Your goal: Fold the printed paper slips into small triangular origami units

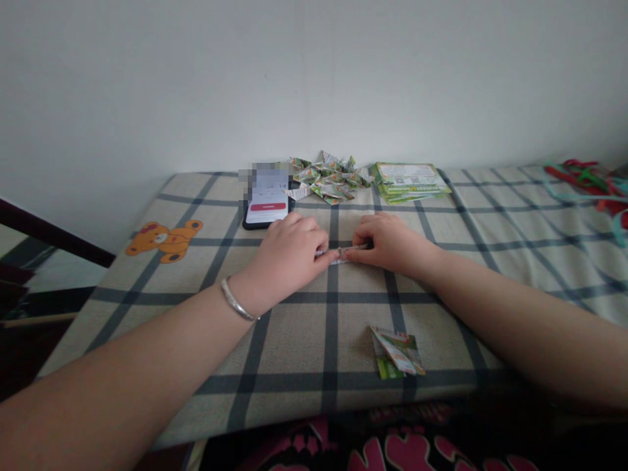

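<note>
Over the middle of the table, my left hand (pixel 292 252) and my right hand (pixel 390 241) face each other, thumbs almost touching. Between their pinched fingers is a narrow folded strip of printed paper (pixel 338 261), mostly covered by the thumbs and fingers. A silver bangle (pixel 237 301) circles my left wrist. Nearer the front edge, below my right hand, lies a folded piece of printed paper (pixel 398 353) with green and orange print. Beyond both hands is a pile of folded paper pieces (pixel 333 178) against the wall.
A phone (pixel 266 208) with a lit screen lies left of the pile. To its right sits a stack of green leaflets (pixel 411 182). The checked tablecloth (pixel 294 327) bears a bear figure (pixel 167 241) at left. Red and teal straps (pixel 589 186) lie at far right.
</note>
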A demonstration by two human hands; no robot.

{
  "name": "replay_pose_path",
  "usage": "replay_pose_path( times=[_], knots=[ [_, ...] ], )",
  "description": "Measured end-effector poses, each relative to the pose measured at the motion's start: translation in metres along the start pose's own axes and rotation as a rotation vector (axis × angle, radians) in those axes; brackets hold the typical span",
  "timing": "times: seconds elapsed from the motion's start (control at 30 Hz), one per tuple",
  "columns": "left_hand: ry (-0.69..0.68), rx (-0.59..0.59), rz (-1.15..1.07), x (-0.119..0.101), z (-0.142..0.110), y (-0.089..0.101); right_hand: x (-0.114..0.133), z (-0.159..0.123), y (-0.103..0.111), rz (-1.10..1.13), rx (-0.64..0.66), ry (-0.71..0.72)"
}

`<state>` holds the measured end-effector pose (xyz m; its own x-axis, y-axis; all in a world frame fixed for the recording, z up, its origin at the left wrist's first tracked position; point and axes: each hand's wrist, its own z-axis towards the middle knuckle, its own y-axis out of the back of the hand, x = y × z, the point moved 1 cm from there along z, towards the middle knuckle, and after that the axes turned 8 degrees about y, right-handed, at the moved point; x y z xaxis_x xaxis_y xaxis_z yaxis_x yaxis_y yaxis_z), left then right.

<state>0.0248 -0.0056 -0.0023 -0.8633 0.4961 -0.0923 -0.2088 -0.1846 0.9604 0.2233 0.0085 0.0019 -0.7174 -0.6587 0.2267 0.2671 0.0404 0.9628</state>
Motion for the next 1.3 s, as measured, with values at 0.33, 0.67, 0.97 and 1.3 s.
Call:
replay_pose_path(
  times=[0.33, 0.67, 0.97, 1.3],
  knots=[
    [-0.011, -0.022, -0.022, 0.003, -0.006, 0.001, -0.003, -0.006, 0.001, 0.021, -0.027, 0.024],
    [-0.002, -0.023, -0.014, 0.003, -0.005, 0.000, -0.005, -0.005, 0.001, -0.030, -0.012, 0.015],
    [0.042, 0.025, 0.009, 0.004, -0.007, 0.004, -0.006, -0.006, 0.004, -0.014, 0.005, 0.024],
    [-0.336, -0.036, -0.136, 0.007, -0.005, 0.005, 0.003, -0.016, 0.008, -0.032, -0.208, 0.365]
  ],
)
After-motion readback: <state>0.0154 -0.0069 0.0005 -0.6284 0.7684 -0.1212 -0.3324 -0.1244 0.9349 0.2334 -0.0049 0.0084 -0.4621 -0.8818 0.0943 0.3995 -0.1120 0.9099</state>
